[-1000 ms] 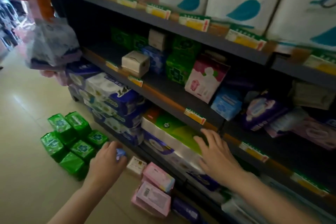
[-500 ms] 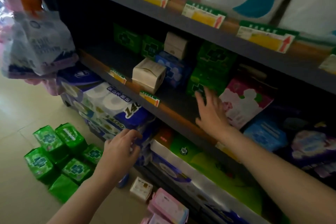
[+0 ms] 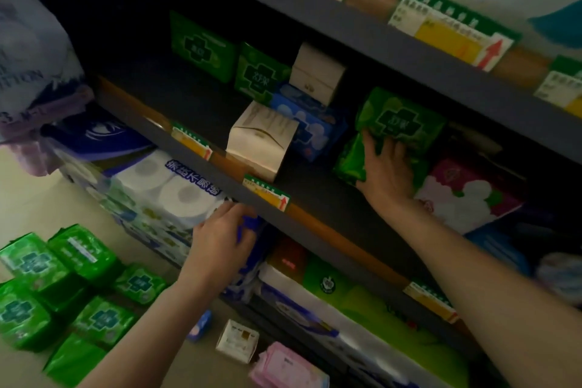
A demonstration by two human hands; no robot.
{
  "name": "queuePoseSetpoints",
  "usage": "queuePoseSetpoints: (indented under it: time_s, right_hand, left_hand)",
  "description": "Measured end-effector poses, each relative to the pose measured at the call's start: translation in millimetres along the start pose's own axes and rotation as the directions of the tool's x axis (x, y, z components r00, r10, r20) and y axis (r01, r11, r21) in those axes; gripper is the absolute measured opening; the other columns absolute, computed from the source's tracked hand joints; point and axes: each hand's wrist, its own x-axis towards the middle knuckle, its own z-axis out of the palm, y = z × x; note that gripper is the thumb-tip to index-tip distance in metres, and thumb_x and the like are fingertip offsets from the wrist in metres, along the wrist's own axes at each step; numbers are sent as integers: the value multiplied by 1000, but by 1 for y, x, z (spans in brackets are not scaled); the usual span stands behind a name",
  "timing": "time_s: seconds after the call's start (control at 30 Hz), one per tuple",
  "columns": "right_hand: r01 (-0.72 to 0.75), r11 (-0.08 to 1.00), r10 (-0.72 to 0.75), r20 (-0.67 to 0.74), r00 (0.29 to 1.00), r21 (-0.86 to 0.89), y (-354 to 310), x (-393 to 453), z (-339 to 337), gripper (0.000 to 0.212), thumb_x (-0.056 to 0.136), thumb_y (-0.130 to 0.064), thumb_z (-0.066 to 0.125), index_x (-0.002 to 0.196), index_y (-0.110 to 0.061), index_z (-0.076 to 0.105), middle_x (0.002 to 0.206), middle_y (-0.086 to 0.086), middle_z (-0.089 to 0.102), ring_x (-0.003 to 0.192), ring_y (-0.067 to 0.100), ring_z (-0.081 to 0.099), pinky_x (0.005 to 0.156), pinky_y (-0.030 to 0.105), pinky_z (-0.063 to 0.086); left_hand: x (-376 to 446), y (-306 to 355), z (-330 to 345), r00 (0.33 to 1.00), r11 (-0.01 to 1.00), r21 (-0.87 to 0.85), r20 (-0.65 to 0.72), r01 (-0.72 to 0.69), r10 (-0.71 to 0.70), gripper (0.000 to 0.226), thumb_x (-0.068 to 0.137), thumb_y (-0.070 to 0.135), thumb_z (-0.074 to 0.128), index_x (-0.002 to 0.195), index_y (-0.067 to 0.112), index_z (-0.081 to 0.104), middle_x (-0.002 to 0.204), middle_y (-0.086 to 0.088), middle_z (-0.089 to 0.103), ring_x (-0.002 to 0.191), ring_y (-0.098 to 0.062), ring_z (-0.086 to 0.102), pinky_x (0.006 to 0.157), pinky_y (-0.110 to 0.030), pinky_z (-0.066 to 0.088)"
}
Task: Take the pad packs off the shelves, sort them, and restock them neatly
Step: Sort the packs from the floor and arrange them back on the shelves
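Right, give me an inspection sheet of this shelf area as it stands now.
Surface: dark middle shelf, bare at its left end; pale tiled floor below.
Job's things: green plastic pad packs on the shelf; a cluster of green pad packs on the floor; pink pad pack on the floor.
Clutter: two cream cardboard boxes and a blue pack on the shelf; small white box on the floor.
Grippers: right hand grips the shelf's green packs; left hand holds something blue at the lower shelf.
Cables: nothing seen.
Surroundings: toilet-roll multipacks below; yellow price tags on the shelf edges.
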Motion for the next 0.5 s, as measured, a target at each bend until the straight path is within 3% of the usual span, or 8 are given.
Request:
queuePoseSetpoints:
  time_s: [0.07, 0.13, 0.2, 0.27, 0.33, 0.4, 0.5]
  right_hand:
    - [10, 997, -8, -23, 1000, 76, -5, -4, -6, 97, 77, -32, 74, 149, -21, 9, 143, 21, 29, 130, 37, 28, 101, 46, 33]
    - [69, 983, -41, -160, 986, 172, -9, -21, -17, 97, 67, -28, 81, 146, -18, 25, 134, 21, 42, 121, 36, 36, 96, 47, 35]
    - [199, 937, -90, -352, 932, 286, -15, -54, -33, 97, 57, -30, 83, 140, -17, 34, 123, 19, 51, 108, 32, 40, 86, 45, 40]
    - [376, 862, -223, -413, 883, 340, -25, -89, -52, 91, 63, -44, 73, 140, -19, 32, 123, 13, 51, 104, 25, 39, 83, 39, 40]
    - [497, 787, -355, -390, 849, 366, -30, -105, -63, 86, 69, -54, 61, 142, -22, 29, 126, 6, 48, 108, 19, 40, 90, 31, 37]
    - [531, 686, -413, -335, 847, 497, -28, -106, -66, 81, 73, -59, 59, 141, -27, 29, 130, -2, 46, 113, 13, 39, 97, 21, 32]
    - [440, 528, -312, -316, 896, 726, -18, -96, -59, 59, 86, -62, 44, 134, -29, 44, 132, -7, 44, 123, 7, 39, 101, 12, 27]
  left_hand:
    - [13, 2, 2, 999, 998, -38, -17, -51, 50, 44, 88, 19, 56, 130, 21, 44, 130, 1, 46, 120, -19, 47, 101, -41, 39]
    - [23, 5, 1, 990, 988, -66, -9, -143, 143, 68, 83, 25, 65, 141, 23, 29, 140, 2, 38, 127, -18, 37, 104, -34, 34]
    - [34, 10, -3, 965, 964, -42, -8, -261, 261, 97, 74, 38, 74, 146, 32, 10, 147, 7, 28, 129, -19, 27, 104, -35, 29]
    - [42, 14, -8, 913, 914, 27, -31, -406, 406, 109, 63, 58, 70, 145, 39, 2, 149, 11, 24, 127, -21, 27, 101, -42, 32]
    - [46, 16, -12, 866, 870, 63, -79, -489, 493, 104, 59, 66, 60, 145, 35, 10, 142, 10, 37, 118, -20, 33, 94, -44, 37]
    - [42, 15, -18, 837, 846, 83, -126, -527, 533, 95, 58, 67, 57, 138, 27, 28, 123, 7, 50, 104, -11, 32, 83, -42, 42]
    - [30, 0, -30, 839, 869, 78, -233, -489, 492, 88, 59, 65, 57, 129, 17, 39, 110, 10, 44, 99, -3, 25, 76, -23, 31]
